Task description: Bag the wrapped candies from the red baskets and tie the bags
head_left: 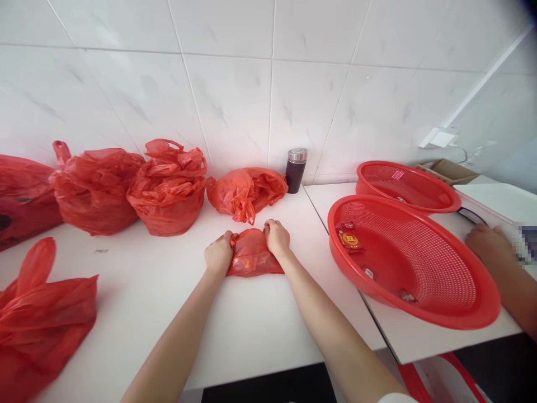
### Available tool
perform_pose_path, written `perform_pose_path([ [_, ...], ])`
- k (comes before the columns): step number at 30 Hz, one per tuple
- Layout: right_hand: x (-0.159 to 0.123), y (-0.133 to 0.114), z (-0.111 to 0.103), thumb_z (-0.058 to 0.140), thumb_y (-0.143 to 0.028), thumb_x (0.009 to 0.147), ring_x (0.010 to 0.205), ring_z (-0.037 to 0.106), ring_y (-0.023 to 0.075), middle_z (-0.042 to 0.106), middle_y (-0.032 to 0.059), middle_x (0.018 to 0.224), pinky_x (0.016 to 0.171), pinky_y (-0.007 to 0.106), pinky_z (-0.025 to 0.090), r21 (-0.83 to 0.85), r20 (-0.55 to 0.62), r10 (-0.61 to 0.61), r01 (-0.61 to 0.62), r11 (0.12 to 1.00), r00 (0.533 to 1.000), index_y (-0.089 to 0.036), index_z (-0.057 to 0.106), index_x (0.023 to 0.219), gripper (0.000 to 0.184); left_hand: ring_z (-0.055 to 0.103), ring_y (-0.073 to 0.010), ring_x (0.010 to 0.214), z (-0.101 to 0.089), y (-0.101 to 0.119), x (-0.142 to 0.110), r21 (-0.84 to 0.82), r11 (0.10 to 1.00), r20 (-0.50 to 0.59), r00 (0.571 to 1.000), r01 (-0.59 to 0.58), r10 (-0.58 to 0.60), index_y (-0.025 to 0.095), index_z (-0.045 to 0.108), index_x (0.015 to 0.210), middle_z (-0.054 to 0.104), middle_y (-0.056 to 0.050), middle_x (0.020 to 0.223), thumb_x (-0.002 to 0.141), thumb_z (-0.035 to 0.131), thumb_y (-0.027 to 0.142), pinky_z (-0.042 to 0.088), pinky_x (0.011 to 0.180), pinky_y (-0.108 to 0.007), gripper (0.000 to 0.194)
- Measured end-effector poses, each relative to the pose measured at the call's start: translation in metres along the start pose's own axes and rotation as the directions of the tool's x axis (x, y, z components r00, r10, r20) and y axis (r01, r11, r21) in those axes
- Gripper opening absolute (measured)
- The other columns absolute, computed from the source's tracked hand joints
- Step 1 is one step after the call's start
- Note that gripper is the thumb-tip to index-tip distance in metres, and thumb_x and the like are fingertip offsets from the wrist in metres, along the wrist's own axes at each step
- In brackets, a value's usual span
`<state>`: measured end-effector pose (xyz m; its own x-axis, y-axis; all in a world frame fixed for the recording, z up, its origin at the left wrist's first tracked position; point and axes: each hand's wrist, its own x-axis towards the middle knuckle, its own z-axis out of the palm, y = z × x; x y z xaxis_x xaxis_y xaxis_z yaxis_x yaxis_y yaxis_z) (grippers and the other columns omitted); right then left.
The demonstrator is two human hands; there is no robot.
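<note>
A small red plastic bag (251, 258) lies on the white counter (168, 302) in front of me. My left hand (218, 253) is closed on the bag's left top edge. My right hand (277, 236) is closed on its right top edge. Both fists grip the bag's mouth, and what is inside it is hidden. Just behind lies another crumpled red bag (245, 193).
Several full red bags (168, 187) stand along the tiled wall at left, one more (39, 319) at the front left. A dark flask (296, 170) stands at the wall. Two red mesh baskets (413, 260) sit at right. Another person's hand (489, 240) rests at far right.
</note>
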<state>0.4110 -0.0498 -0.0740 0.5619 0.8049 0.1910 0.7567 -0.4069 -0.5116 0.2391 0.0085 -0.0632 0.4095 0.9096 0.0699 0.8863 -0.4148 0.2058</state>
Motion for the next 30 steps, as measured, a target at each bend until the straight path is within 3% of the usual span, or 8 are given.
perform_pose_path([
  [8, -0.029, 0.005, -0.004, 0.039, -0.025, 0.098, 0.079, 0.059, 0.0151, 0.062, 0.0045, 0.104, 0.068, 0.026, 0.036, 0.023, -0.001, -0.017, 0.017, 1.000, 1.000, -0.024, 0.062, 0.106, 0.024, 0.066, -0.0228, 0.082, 0.001, -0.005, -0.034, 0.017, 1.000, 0.010, 1.000, -0.009, 0.009, 0.026, 0.057, 0.106, 0.070, -0.007, 0.102, 0.094, 0.033, 0.022, 0.037, 0.061, -0.029, 0.027],
  [14, -0.031, 0.004, -0.003, 0.044, -0.023, 0.095, 0.079, 0.059, 0.0163, 0.063, 0.0065, 0.102, 0.069, 0.027, 0.038, 0.096, 0.024, -0.010, 0.008, 0.995, 1.000, -0.022, 0.064, 0.103, 0.021, 0.066, -0.0260, 0.082, -0.003, 0.003, -0.040, 0.010, 1.000, 0.018, 0.999, 0.029, -0.029, 0.023, 0.059, 0.104, 0.070, -0.010, 0.099, 0.095, 0.030, 0.025, 0.039, 0.063, -0.032, 0.030],
  [20, -0.021, 0.015, -0.006, 0.046, -0.011, 0.089, 0.087, 0.060, 0.0172, 0.065, 0.0065, 0.099, 0.077, 0.028, 0.041, 0.306, -0.003, 0.084, -0.079, 0.949, 0.996, -0.021, 0.065, 0.099, 0.023, 0.066, -0.0287, 0.085, -0.008, 0.000, -0.038, -0.080, 0.994, 0.033, 0.997, 0.070, -0.068, 0.021, 0.061, 0.101, 0.070, -0.013, 0.100, 0.096, 0.029, 0.037, 0.041, 0.067, -0.034, 0.035],
  [23, -0.009, 0.022, -0.014, 0.044, -0.019, 0.095, 0.083, 0.060, 0.0152, 0.064, 0.0050, 0.096, 0.076, 0.029, 0.047, 0.472, -0.017, 0.192, -0.161, 0.867, 0.981, -0.019, 0.063, 0.102, 0.020, 0.064, -0.0271, 0.073, -0.022, -0.008, -0.046, -0.176, 0.978, 0.051, 0.994, 0.108, -0.101, 0.023, 0.060, 0.084, 0.069, -0.009, 0.081, 0.095, 0.028, 0.045, 0.041, 0.062, -0.034, 0.041],
  [26, 0.007, 0.020, -0.025, 0.051, -0.034, 0.097, 0.078, 0.061, 0.0133, 0.063, 0.0044, 0.097, 0.071, 0.030, 0.052, 0.641, 0.023, 0.281, -0.230, 0.733, 0.959, -0.014, 0.060, 0.106, 0.024, 0.055, -0.0205, 0.057, -0.043, -0.012, -0.074, -0.315, 0.942, 0.069, 0.993, 0.113, -0.096, 0.025, 0.050, 0.067, 0.057, -0.002, 0.059, 0.094, 0.024, 0.051, 0.039, 0.056, -0.030, 0.046],
  [30, 0.028, 0.002, -0.041, 0.053, -0.037, 0.096, 0.067, 0.058, 0.0095, 0.061, 0.0022, 0.089, 0.059, 0.024, 0.051, 0.803, 0.111, 0.302, -0.265, 0.534, 0.947, -0.013, 0.058, 0.107, 0.028, 0.046, -0.0150, 0.056, -0.067, -0.014, -0.122, -0.563, 0.824, 0.069, 0.997, 0.064, -0.030, 0.023, 0.033, 0.060, 0.044, 0.002, 0.057, 0.095, 0.023, 0.055, 0.041, 0.056, -0.026, 0.048],
])
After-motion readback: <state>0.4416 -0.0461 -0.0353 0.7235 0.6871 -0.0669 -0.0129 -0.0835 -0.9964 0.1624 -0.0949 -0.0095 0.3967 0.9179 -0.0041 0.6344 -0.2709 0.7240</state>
